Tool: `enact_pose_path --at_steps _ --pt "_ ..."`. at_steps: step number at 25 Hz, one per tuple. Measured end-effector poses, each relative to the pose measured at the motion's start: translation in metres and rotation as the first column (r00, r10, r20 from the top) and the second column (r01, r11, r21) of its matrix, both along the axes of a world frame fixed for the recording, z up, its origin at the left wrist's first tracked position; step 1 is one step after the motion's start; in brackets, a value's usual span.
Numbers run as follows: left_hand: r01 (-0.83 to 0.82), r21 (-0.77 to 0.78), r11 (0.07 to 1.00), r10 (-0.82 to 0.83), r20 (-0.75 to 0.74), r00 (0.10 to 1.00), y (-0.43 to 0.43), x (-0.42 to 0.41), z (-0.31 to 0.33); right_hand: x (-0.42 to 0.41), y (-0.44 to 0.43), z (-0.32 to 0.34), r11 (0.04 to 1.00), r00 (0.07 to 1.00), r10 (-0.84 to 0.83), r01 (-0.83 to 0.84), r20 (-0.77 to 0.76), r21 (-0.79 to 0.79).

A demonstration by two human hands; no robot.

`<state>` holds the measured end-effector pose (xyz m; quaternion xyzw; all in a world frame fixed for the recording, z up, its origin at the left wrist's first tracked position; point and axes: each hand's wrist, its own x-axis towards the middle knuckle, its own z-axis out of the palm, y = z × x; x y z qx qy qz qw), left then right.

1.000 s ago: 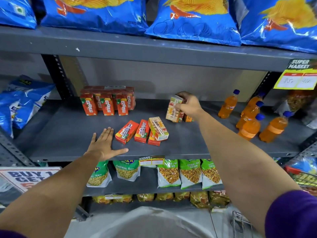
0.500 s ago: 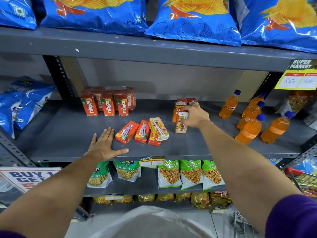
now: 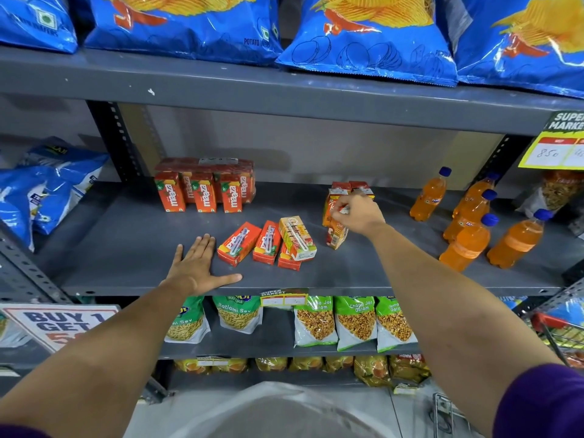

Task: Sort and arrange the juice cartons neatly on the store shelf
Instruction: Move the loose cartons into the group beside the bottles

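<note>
The right hand (image 3: 358, 213) has its fingers closed on an upright carton (image 3: 337, 237), mid-shelf, beside standing cartons behind it. The left hand (image 3: 197, 267) lies flat, fingers spread, near the grey shelf (image 3: 126, 245) front edge. Four cartons (image 3: 268, 243) lie flat between the hands, long axes front to back. Bare shelf lies left; bottles (image 3: 467, 226) crowd the right.

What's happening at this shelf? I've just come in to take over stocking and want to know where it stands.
A person is sorting small juice cartons on the grey metal shelf. The right hand grips the top of an upright orange carton, in front of a few similar standing cartons. The left hand rests flat and open on the shelf. Four loose cartons lie on their sides between the hands, unsorted, one stacked on another. A block of red upright cartons stands neatly at the back left.
</note>
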<state>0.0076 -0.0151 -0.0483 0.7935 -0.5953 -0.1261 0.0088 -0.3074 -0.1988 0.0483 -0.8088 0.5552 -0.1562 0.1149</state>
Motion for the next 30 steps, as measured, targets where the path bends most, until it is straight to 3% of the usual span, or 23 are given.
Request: enact_pose_path --at_steps 4,13,15,19,21,23,26,28,30 --pt "0.0 0.0 1.0 0.0 0.006 1.0 0.0 0.001 -0.001 -0.004 -0.003 0.002 0.991 0.988 -0.001 -0.02 0.157 0.131" --pt "0.004 -0.001 1.0 -0.004 0.014 1.0 -0.001 0.002 -0.002 -0.005 -0.004 0.007 0.965 0.96 0.022 -0.093 0.28 0.243" --pt "0.005 -0.009 1.0 -0.005 0.013 1.0 -0.001 0.002 -0.003 -0.001 0.003 0.005 0.988 0.955 0.008 -0.052 0.296 0.143" --pt "-0.001 -0.019 1.0 0.001 0.006 1.0 -0.001 0.002 -0.003 0.014 0.036 -0.016 0.965 0.887 -0.147 0.227 0.438 -0.134" --pt "-0.004 -0.021 1.0 0.004 -0.002 1.0 0.0 0.002 -0.003 0.024 0.053 -0.031 0.968 0.871 -0.216 0.249 0.441 -0.017" --pt "0.0 -0.023 1.0 0.0 -0.003 1.0 0.0 0.002 -0.003 0.033 0.065 -0.044 0.945 0.87 -0.28 0.174 0.405 0.278" --pt "0.001 -0.025 1.0 -0.001 0.001 1.0 0.0 0.001 -0.002 0.036 0.074 -0.052 0.736 0.852 -0.319 -0.052 0.414 0.675" --pt "0.002 -0.024 1.0 -0.002 0.003 1.0 -0.001 0.001 -0.003 0.031 0.072 -0.052 0.645 0.802 -0.353 -0.164 0.482 0.746" --pt "-0.003 -0.021 1.0 0.004 0.002 1.0 0.0 0.002 -0.004 0.02 0.064 -0.049 0.644 0.775 -0.354 -0.203 0.523 0.738"
